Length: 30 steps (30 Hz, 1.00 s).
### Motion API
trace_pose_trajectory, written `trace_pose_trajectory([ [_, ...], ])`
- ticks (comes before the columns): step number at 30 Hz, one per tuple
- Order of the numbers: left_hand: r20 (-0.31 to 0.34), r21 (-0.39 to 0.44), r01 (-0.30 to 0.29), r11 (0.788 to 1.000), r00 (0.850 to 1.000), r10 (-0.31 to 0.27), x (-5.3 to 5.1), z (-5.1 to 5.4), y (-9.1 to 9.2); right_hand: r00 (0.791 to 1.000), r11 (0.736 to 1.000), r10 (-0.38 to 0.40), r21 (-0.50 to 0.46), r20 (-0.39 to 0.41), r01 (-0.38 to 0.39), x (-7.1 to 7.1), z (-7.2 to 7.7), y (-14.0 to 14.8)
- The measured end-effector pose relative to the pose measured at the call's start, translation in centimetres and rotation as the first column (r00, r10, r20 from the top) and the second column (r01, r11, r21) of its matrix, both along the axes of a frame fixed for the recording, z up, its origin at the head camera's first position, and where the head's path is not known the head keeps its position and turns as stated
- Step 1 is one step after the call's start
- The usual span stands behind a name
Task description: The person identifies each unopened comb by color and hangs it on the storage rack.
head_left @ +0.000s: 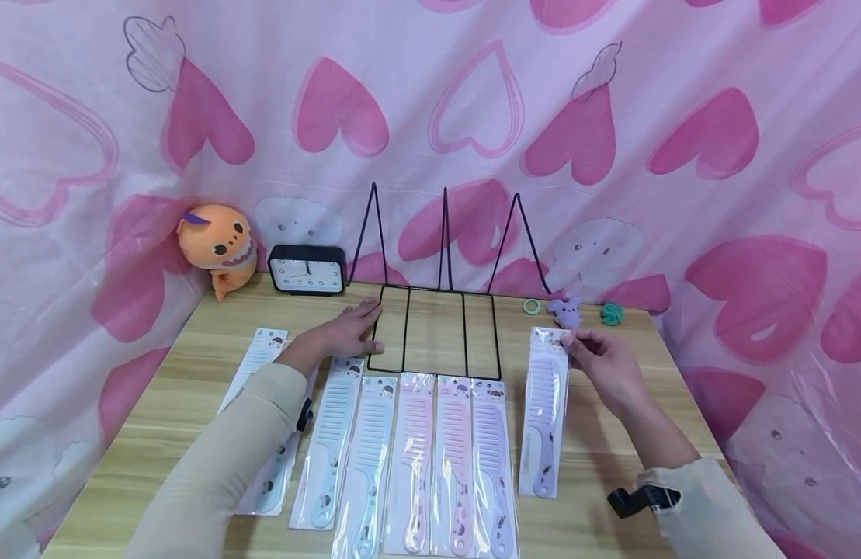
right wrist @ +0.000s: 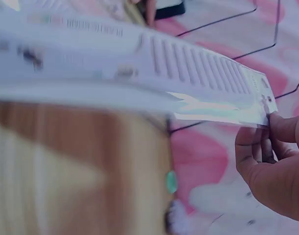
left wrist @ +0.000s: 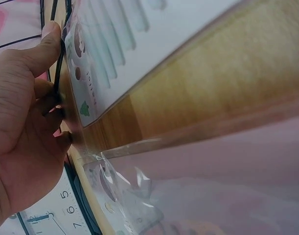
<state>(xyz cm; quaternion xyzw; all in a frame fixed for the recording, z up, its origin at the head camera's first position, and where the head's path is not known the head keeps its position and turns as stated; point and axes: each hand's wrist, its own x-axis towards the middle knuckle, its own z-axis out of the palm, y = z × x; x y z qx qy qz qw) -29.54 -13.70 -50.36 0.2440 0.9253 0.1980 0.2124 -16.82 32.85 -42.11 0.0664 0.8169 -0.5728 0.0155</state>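
My right hand pinches the top right corner of a clear pack with a purple comb. In the right wrist view, thumb and fingers hold the edge of this packaged comb, which is tilted. At the left side of a black wire rack, my left hand rests with fingers spread, touching the wire. Below the rack lies a row of packaged combs: a blue comb, a pink comb, another pink comb and a purple comb. My left forearm partly covers the leftmost packs.
An orange plush toy and a black-framed clock stand at the back left of the wooden table. A green ring, a small purple toy and a green scrunchie-like item lie at the back right, before a heart-patterned curtain.
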Motion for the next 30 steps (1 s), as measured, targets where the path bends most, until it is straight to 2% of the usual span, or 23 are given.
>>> trace_pose_trajectory([
  [4, 0.015, 0.000, -0.013, 1.000, 1.000, 0.013, 0.2, 0.1, 0.0, 0.995, 0.996, -0.030, -0.090, -0.096, 0.022, 0.6, 2.0, -1.1],
  [7, 0.018, -0.001, -0.012, 1.000, 1.000, 0.012, 0.2, 0.0, 0.1, 0.983, 0.986, -0.067, -0.165, -0.170, 0.039, 1.1, 3.3, -2.1],
  [14, 0.018, -0.023, -0.009, 1.000, 1.000, 0.009, 0.2, 0.3, 0.2, 0.925, 0.981, -0.112, -0.187, -0.362, 0.046, 2.0, 5.1, -4.2],
  [19, 0.019, -0.035, -0.005, 0.999, 1.000, 0.006, 0.1, 0.4, 0.2, 0.898, 0.965, -0.152, -0.260, -0.414, 0.044, 2.0, 5.8, -5.4],
  [30, 0.012, -0.046, -0.004, 0.999, 1.000, 0.004, -0.1, 0.3, 0.3, 0.865, 0.921, -0.224, -0.388, -0.449, 0.037, 1.2, 6.1, -6.6],
])
